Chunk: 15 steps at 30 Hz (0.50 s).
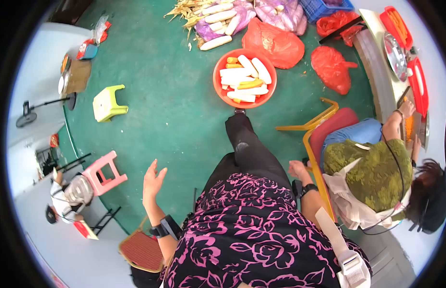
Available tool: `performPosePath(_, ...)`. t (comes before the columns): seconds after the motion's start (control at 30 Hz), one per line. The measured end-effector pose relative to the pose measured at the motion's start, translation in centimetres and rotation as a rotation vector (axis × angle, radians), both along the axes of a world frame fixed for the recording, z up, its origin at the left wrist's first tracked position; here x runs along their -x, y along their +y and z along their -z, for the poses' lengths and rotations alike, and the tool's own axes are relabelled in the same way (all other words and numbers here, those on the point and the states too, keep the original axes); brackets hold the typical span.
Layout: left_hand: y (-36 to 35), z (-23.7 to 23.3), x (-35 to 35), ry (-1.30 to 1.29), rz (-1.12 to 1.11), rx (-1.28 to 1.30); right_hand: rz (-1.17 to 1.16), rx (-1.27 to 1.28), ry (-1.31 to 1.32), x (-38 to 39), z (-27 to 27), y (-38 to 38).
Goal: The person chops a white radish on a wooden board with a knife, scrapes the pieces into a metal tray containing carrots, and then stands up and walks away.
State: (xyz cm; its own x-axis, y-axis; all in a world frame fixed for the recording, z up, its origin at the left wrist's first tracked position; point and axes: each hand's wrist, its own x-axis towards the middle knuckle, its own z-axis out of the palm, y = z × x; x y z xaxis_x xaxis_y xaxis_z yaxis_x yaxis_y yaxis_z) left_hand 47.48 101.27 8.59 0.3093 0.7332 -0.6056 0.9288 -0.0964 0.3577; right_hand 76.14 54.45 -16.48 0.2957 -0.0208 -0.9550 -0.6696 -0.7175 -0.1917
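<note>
My left hand is in the air at lower left, fingers apart and nothing in it. To the right of my legs, my right hand hangs with its fingers curled in, close to the yellow-framed chair; no object shows in it. Both wrists wear dark bands. Ahead of my foot, a round red basin stands on the floor, filled with pale peeled radishes and orange carrots. Neither hand touches the basin.
Unpeeled radishes and red plastic bags lie beyond the basin on the green floor. A yellow-green stool and a pink stool stand left. At right a seated person works at a table.
</note>
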Motion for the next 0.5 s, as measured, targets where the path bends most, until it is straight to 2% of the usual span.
performPosePath(0.07, 2.7, -1.2, -0.7, 0.029, 0.025, -0.036, -0.006, -0.02, 0.036, -0.8, 0.2, 3.7)
performPosePath(0.17, 6.2, -0.2, -3.5, -0.02, 0.0, -0.072, -0.119, -0.091, 0.096, -4.8, 2.3, 9.2)
performPosePath(0.23, 7.5, 1.2, -5.1, 0.003, -0.026, -0.089, -0.351, -0.087, 0.017, -7.5, 4.2, 12.5)
performPosePath(0.33, 9.5, 3.9, -6.3, 0.146, 0.3, 0.031, -0.397, -0.006, -0.006, -11.6, 6.0, 18.5)
performPosePath(0.4, 11.3, 5.6, -7.3, 0.127, 0.307, 0.12, -0.384, 0.041, -0.101, -13.7, 7.8, 22.2)
performPosePath(0.5, 14.9, 9.4, -8.6, 0.152, 0.339, 0.124, -0.718, 0.087, -0.23, -15.4, 12.4, 26.0)
